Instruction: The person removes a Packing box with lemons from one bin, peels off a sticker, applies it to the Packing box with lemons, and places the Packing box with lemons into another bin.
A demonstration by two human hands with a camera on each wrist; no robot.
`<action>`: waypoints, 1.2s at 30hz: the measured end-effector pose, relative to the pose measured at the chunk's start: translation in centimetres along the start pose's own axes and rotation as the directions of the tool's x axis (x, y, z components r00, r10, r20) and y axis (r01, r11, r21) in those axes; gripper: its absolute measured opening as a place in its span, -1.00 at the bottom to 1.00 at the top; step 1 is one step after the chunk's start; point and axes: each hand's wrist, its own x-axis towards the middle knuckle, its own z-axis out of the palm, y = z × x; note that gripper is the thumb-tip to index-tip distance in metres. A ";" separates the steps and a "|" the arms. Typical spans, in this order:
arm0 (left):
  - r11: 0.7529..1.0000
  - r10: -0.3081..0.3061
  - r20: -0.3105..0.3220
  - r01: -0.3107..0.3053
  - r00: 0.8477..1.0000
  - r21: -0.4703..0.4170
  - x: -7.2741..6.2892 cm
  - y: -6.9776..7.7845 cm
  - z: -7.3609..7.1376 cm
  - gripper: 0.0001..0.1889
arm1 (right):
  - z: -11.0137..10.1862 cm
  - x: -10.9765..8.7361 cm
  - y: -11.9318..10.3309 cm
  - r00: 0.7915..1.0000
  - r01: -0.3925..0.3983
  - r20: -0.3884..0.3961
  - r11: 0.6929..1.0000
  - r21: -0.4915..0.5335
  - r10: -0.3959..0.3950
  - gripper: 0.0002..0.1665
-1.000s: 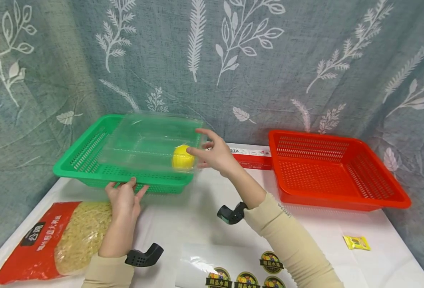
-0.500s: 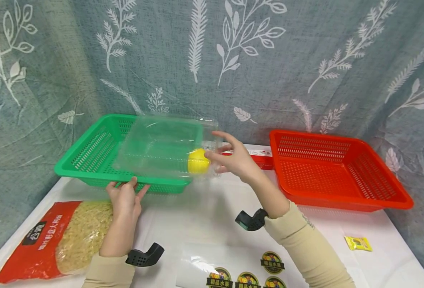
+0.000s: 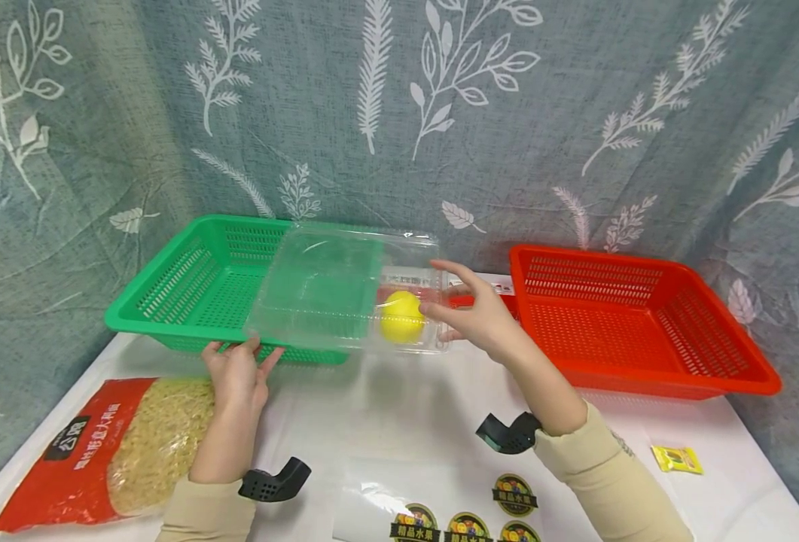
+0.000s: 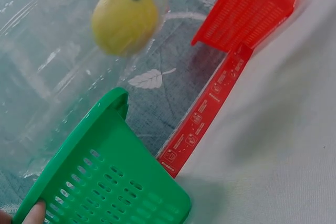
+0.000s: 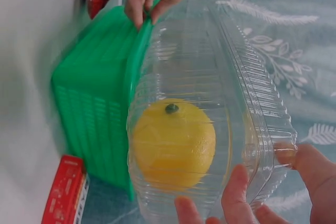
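Carrying the clear container [image 3: 345,282] past the rim of the green basket [image 3: 158,330] is judged to be the step in hand; its 3 o'clock end in the head view is clasped by the right hand [image 3: 480,312], thumb and fingers spread only about that end; the basket's 6 o'clock rim is pinched by the left hand [image 3: 239,376], by which it can be steadied. The yellow lemon [image 3: 402,318] is seen inside the container, towards 4 o'clock, beside the clasped end; the weight is thus probably well supported there, yet a slow, level carry is advised, lest rolling be started; whether the lid is fastened cannot be told. The container's 9 o'clock part is held above the basket; whether the rim is touched cannot be told, so a little lift is advised before any sideways move. At 3 o'clock the red basket [image 3: 643,376] is set well apart, with the red box [image 4: 206,114] between the two baskets; room is offered at 6 o'clock over the white tabletop [image 3: 345,421]; at 5 o'clock the sticker sheet [image 3: 372,500] is best avoided.
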 end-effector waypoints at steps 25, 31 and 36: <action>1.000 0.010 0.005 -0.010 1.000 -0.023 -0.2 -0.4 -0.1 -0.48 | -4.2 -4.1 2.6 0.998 0.020 -0.053 0.993 -0.117 -0.026 -0.24; 1.000 0.011 0.009 -0.011 1.000 -0.025 -0.3 -0.5 -0.2 -0.49 | -5.0 -4.9 3.3 0.998 0.020 -0.053 0.988 -0.155 -0.028 -0.24; 1.000 0.003 0.004 -0.002 1.000 -0.030 -0.3 -0.5 -0.3 -0.51 | -5.5 -5.6 3.6 0.999 0.000 -0.045 0.990 -0.142 -0.006 -0.23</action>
